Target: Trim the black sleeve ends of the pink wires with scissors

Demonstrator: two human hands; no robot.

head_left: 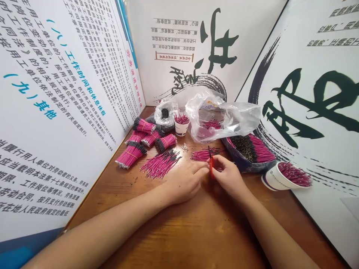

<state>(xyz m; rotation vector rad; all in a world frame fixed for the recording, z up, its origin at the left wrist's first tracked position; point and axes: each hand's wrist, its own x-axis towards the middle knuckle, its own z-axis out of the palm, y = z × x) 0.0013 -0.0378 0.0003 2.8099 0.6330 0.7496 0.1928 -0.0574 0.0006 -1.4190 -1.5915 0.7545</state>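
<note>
My right hand (228, 175) is closed around a small red-handled tool (211, 166) with a dark pointed tip, held upright; I cannot tell whether it is pliers or snips. Close against it, my left hand (185, 181) has its fingers drawn together at the tool's side, and what they pinch is hidden. Just beyond the hands lies a small pile of pink wires (202, 154) with dark ends. To the left, a larger loose pile of pink wires (161, 164) with black ends is spread on the wooden table (179, 231).
Several banded wire bundles (131, 155) lie at the left. A paper cup (181, 129) of wires stands at the back, beside a clear plastic bag (221, 116). At right are a dark bag of wires (252, 149) and a tilted paper cup (276, 179). Printed panels (174, 41) enclose the table.
</note>
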